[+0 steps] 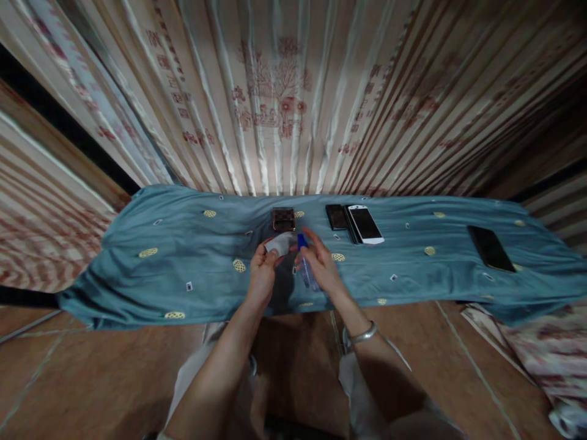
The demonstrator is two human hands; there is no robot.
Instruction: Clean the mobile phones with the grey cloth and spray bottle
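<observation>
My left hand (263, 269) is closed on a light grey cloth (280, 244), pinched between thumb and fingers. In my right hand (322, 263) is a small clear spray bottle (308, 276) with a blue top, tilted, its top close to the cloth. My right index finger is stretched out past the blue top. Just beyond the cloth lies a small dark brown case or wallet (283, 219) with a patterned face. Both hands are held over the teal cloth cover (215, 287).
Right of my hands lie a white phone (365, 224) with a dark screen and a small black item (337, 217), with another dark one between them. Farther right is a black phone (490, 248). A pleated, printed curtain (284, 91) hangs behind the covered surface.
</observation>
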